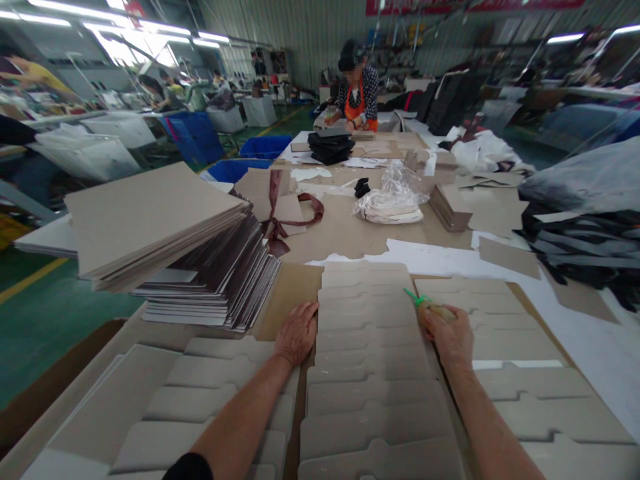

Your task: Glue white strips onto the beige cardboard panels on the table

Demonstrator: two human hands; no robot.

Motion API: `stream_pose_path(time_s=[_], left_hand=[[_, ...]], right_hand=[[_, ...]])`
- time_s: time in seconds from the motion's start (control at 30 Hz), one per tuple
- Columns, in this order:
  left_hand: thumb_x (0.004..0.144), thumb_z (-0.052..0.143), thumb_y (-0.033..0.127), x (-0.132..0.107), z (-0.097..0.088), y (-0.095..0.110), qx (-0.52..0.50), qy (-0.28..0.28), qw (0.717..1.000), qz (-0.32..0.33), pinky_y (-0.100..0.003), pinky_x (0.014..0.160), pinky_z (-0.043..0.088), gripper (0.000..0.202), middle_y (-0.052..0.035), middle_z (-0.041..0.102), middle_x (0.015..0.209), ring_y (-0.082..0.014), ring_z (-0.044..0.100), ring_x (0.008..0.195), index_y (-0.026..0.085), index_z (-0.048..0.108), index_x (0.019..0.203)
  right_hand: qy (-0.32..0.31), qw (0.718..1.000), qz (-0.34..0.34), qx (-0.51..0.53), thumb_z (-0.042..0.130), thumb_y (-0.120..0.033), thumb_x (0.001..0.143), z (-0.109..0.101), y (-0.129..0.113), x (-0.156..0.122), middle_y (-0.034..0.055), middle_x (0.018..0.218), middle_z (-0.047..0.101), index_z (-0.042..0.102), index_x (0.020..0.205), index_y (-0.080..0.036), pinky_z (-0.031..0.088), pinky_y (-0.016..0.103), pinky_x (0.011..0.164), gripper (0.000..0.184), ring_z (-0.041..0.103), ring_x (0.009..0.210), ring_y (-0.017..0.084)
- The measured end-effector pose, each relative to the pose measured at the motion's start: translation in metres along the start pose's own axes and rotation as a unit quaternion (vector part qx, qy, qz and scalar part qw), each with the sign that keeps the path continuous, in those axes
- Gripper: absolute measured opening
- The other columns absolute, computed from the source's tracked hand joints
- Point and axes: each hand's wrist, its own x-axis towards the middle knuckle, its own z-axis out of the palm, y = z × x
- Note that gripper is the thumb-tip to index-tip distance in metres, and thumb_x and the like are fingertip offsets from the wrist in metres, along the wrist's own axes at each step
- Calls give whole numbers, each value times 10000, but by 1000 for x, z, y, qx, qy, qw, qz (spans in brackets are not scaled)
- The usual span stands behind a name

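Observation:
My left hand (297,331) lies flat with fingers together on the left edge of a row of overlapping grey cardboard cut-outs (370,333). My right hand (449,332) is closed round a small brush with a green tip (417,299), at the right edge of the same row. A second row of the same cut-outs (505,333) lies to the right, and a third (200,393) to the left near my forearm.
A tall slanting stack of grey boards (150,220) over dark sheets (220,273) stands at the left. A plastic bag of white material (393,200), a brown ribbon (285,207), and loose board pieces (460,203) lie further along. A person in an orange apron (356,90) works at the far end.

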Motion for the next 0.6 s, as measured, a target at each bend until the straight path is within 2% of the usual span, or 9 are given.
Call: stream_pose_path(time_s=[0.17,0.3,0.47,0.6], left_hand=[[955,411,179,0,-1,1,-3,1,1000,4,-447,1154,399,408,-86,621,1337,-239,555,1227,181,582,1325],[952,425,164,-1,-3,4,-8,8,1000,5,-435,1134,425,384,-83,630,1320,-234,564,1203,186,598,1293],[940,451,152,-2,-4,6,-8,12,1000,8,-423,1110,449,371,-71,634,1309,-236,565,1194,197,608,1273],[940,455,150,-3,-3,5,-9,13,1000,11,-422,1125,434,377,-69,628,1319,-232,559,1204,199,602,1283]], right_hand=[[-23,998,-18,-48,760,-541,588,3,-15,-9,88,958,691,614,1134,-184,539,311,537,668,626,700,208],[-44,997,-29,-51,741,-531,590,10,-26,-22,72,875,669,610,1090,-188,524,330,499,620,603,625,207],[-68,996,-45,-34,764,-511,566,25,-30,-34,67,840,657,622,1060,-192,512,347,473,605,598,613,221],[-85,993,-70,-49,751,-529,585,40,-30,-37,65,821,674,635,1050,-185,519,337,541,589,601,645,213]])
